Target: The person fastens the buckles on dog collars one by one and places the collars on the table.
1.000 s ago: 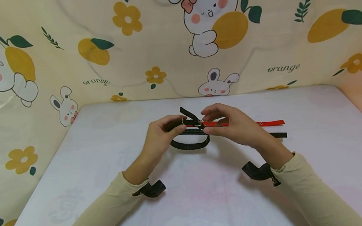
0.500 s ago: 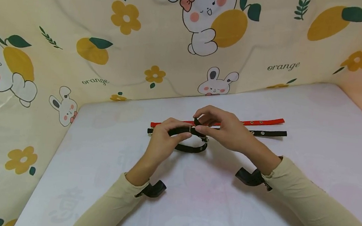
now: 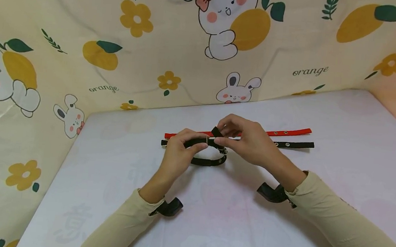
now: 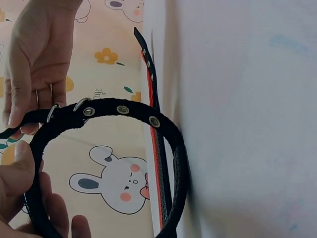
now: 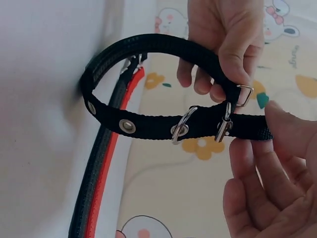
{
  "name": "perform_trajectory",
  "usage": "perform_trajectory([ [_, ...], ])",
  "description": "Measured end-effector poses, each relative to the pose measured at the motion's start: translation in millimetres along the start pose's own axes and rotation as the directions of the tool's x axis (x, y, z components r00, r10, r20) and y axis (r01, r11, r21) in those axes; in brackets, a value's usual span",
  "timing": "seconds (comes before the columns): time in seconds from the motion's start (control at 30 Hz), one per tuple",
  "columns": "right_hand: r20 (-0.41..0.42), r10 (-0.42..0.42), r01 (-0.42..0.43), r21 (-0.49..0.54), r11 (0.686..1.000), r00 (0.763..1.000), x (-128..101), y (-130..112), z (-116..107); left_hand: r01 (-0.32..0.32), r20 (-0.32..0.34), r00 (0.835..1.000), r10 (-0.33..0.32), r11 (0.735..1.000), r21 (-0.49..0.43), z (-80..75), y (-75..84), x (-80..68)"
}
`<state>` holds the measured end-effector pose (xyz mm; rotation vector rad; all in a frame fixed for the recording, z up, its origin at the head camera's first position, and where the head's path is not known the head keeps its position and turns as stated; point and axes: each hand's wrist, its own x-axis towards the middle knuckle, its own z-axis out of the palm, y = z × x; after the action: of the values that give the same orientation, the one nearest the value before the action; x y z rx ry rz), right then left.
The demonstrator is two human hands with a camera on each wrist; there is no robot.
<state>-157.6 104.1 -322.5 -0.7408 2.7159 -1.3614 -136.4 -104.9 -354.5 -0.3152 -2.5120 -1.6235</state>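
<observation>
Black eyelet collar [image 5: 153, 133] | mid-frame, head view | your left hand [image 3: 177, 150] grips it; right hand [image 3: 249, 141] pinches tail [image 5: 253, 127] | tail stood free a second ago, now caught; strap threading seemingly in hand

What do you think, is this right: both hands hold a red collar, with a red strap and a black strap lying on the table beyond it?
Not quite: the collar is black, not red, as the right wrist view shows. The left hand and right hand hold it, red strap and black strap lying beyond.
</observation>
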Motion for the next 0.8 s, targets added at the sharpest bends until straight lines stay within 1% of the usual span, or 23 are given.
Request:
perform_trajectory([
  [0.1, -0.005, -0.007, 0.006, -0.009, 1.000, 1.000, -1.4, -1.6, 1.2, 0.012, 0.000, 1.000, -0.012, 1.000, 0.002, -0.1, -0.1, -1.0],
  [0.27, 0.027, 0.001, 0.000, -0.035, 0.999, 1.000, -3.5, -5.1, 1.9, 0.019, 0.003, 1.000, -0.019, 0.999, 0.027, 0.1, 0.5, -1.1],
  [0.5, 0.029, -0.019, 0.023, -0.140, 0.990, 0.999, -4.8, -7.0, 2.0, 0.023, 0.003, 1.000, -0.023, 0.999, 0.027, 1.4, 0.4, -1.2],
  [0.63, 0.035, -0.039, 0.045, -0.191, 0.981, 0.999, -5.0, -6.9, 1.8, 0.016, 0.008, 1.000, -0.016, 0.999, 0.030, 2.6, -0.7, -1.7],
  [0.8, 0.058, -0.051, 0.063, -0.230, 0.971, 0.997, -5.1, -7.2, 0.5, -0.013, 0.004, 1.000, 0.013, 0.999, 0.043, 3.9, -2.1, -1.5],
])
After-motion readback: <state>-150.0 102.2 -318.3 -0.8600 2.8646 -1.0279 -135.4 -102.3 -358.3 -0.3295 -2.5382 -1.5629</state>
